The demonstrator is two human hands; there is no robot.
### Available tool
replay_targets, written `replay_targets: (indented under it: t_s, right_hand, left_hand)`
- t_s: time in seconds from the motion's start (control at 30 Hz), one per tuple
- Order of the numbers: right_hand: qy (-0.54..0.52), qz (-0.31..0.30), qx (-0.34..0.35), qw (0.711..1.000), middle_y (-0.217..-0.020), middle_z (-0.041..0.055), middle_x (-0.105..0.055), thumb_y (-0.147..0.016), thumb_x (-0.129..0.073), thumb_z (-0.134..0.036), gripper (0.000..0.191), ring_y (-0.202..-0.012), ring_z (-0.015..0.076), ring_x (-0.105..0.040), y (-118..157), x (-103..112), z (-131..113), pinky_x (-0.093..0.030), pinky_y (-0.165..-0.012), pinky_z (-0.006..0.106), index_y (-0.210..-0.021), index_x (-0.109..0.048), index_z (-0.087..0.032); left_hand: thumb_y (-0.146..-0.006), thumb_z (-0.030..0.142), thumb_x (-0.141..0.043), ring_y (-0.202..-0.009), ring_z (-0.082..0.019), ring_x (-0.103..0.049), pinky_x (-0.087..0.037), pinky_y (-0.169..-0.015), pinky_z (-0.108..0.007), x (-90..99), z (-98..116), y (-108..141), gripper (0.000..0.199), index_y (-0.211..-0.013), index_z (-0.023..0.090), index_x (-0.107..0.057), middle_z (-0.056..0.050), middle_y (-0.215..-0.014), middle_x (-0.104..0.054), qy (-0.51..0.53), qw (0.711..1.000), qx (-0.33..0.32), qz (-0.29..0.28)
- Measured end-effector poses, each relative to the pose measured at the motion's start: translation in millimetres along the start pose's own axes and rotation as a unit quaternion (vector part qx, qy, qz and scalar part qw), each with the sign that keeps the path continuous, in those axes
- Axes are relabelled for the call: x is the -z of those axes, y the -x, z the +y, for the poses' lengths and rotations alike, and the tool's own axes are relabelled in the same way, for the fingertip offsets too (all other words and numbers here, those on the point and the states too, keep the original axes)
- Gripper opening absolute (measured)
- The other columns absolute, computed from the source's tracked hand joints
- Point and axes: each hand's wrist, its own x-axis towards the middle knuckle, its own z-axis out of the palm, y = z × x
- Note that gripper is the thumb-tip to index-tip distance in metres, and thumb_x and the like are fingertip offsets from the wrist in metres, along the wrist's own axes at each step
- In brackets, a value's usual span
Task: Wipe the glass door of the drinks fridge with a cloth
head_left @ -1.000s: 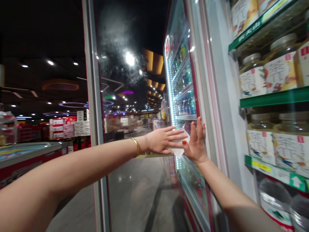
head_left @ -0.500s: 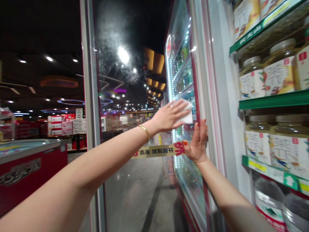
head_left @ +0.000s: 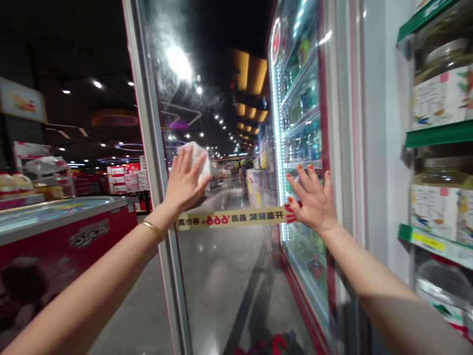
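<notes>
Stocked shelves [head_left: 439, 133] and freezer [head_left: 62, 261] mark a shop.

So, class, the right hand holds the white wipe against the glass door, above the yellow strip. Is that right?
Wrong hand: the head view shows the left hand holding the white wipe against the glass door, above the yellow strip.

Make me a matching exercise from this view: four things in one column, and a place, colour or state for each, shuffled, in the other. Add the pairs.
Things:
1. Bangle
2. White wipe
3. Right hand
4. Chest freezer

Descriptions:
A. Fingers spread, nails orange
B. Red-sided, left of the door's upright frame
C. Beneath the left hand
D. Gold-coloured

Right pairs: 1-D, 2-C, 3-A, 4-B
</notes>
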Motion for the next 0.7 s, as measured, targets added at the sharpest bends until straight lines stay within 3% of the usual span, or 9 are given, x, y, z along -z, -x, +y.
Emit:
replay_targets:
  t_s: [0.07,0.1,0.2,0.27,0.4,0.5,0.57,0.6,0.7]
  right_hand:
    - [-0.013,-0.013,-0.012,1.000,-0.182,0.0022,-0.032,-0.105,-0.055,-0.042,0.071,-0.167,0.0378,-0.034,0,2,-1,-0.011,-0.139,0.071,-0.174,-0.036,-0.038]
    - [-0.021,-0.013,-0.020,0.999,-0.181,0.0025,-0.034,-0.105,-0.054,-0.042,0.067,-0.167,0.0383,-0.036,-1,3,-1,-0.011,-0.139,0.070,-0.171,-0.042,-0.037]
    - [-0.035,-0.003,-0.026,0.999,-0.179,0.0046,-0.039,-0.107,-0.053,-0.043,0.058,-0.165,0.0392,-0.039,-3,5,-1,-0.014,-0.139,0.069,-0.164,-0.054,-0.033]
    - [-0.036,0.000,-0.022,0.999,-0.178,0.0065,-0.040,-0.107,-0.052,-0.044,0.057,-0.164,0.0401,-0.039,-5,5,0,-0.013,-0.138,0.069,-0.162,-0.057,-0.030]
    - [-0.030,-0.005,-0.026,0.999,-0.181,0.0110,-0.034,-0.105,-0.057,-0.043,0.065,-0.166,0.0437,-0.034,1,3,-7,-0.010,-0.138,0.071,-0.167,-0.052,-0.024]
    - [-0.018,-0.001,-0.031,0.999,-0.182,0.0133,-0.030,-0.103,-0.061,-0.043,0.078,-0.169,0.0433,-0.029,24,1,-25,-0.011,-0.137,0.073,-0.174,-0.037,-0.024]
    - [-0.014,-0.002,-0.010,1.000,-0.183,0.0114,-0.031,-0.102,-0.063,-0.044,0.083,-0.170,0.0401,-0.027,49,1,-40,-0.013,-0.137,0.072,-0.176,-0.030,-0.029]
    - [-0.014,-0.005,0.001,1.000,-0.182,0.0100,-0.032,-0.101,-0.064,-0.044,0.084,-0.171,0.0382,-0.025,63,2,-46,-0.013,-0.138,0.071,-0.177,-0.028,-0.031]
    - [-0.020,-0.021,0.015,0.999,-0.182,0.0075,-0.034,-0.101,-0.063,-0.041,0.085,-0.172,0.0339,-0.023,100,4,-56,-0.012,-0.140,0.066,-0.177,-0.026,-0.032]
  left_hand:
    - [-0.108,0.061,-0.049,-0.175,-0.034,0.003,-0.011,-0.142,-0.067,-2.5,3,44,0.085,-0.178,0.037,-0.010,-0.003,-0.188,-0.005,-0.020,0.996,0.084,0.022]
    - [-0.105,0.065,-0.053,-0.174,-0.036,0.004,-0.014,-0.141,-0.070,-7.0,12,75,0.090,-0.178,0.037,-0.010,-0.006,-0.188,-0.003,-0.029,0.997,0.068,0.003]
    - [-0.101,0.074,-0.055,-0.174,-0.032,-0.015,-0.023,-0.142,-0.058,-21.7,35,177,0.087,-0.176,0.042,-0.024,-0.002,-0.184,-0.028,-0.012,0.972,-0.195,-0.132]
    - [-0.100,0.072,-0.059,-0.172,-0.029,-0.025,-0.026,-0.142,-0.053,-27.1,35,225,0.081,-0.173,0.047,-0.032,0.002,-0.180,-0.038,-0.022,0.961,-0.215,-0.170]
    - [-0.096,0.062,-0.070,-0.173,-0.042,-0.013,-0.028,-0.137,-0.067,-42.5,44,245,0.093,-0.176,0.035,-0.030,-0.012,-0.185,-0.018,-0.057,0.990,0.052,-0.121]
    - [-0.092,0.064,-0.075,-0.172,-0.047,0.003,-0.020,-0.135,-0.076,-67.1,103,254,0.112,-0.178,0.022,-0.017,-0.021,-0.186,-0.001,-0.057,0.986,0.149,-0.051]
    - [-0.092,0.073,-0.071,-0.174,-0.042,0.001,-0.008,-0.141,-0.066,-81.3,148,277,0.107,-0.176,0.024,-0.028,-0.016,-0.186,-0.009,-0.027,0.998,0.049,-0.040]
    - [-0.091,0.082,-0.064,-0.175,-0.031,-0.002,-0.008,-0.144,-0.051,-85.8,164,291,0.098,-0.173,0.038,-0.036,-0.003,-0.187,-0.015,-0.014,0.999,-0.007,-0.043]
    - [-0.088,0.088,-0.063,-0.175,-0.022,-0.008,-0.007,-0.143,-0.039,-88.9,168,327,0.082,-0.160,0.053,-0.052,0.010,-0.182,-0.032,-0.004,0.997,-0.058,-0.041]
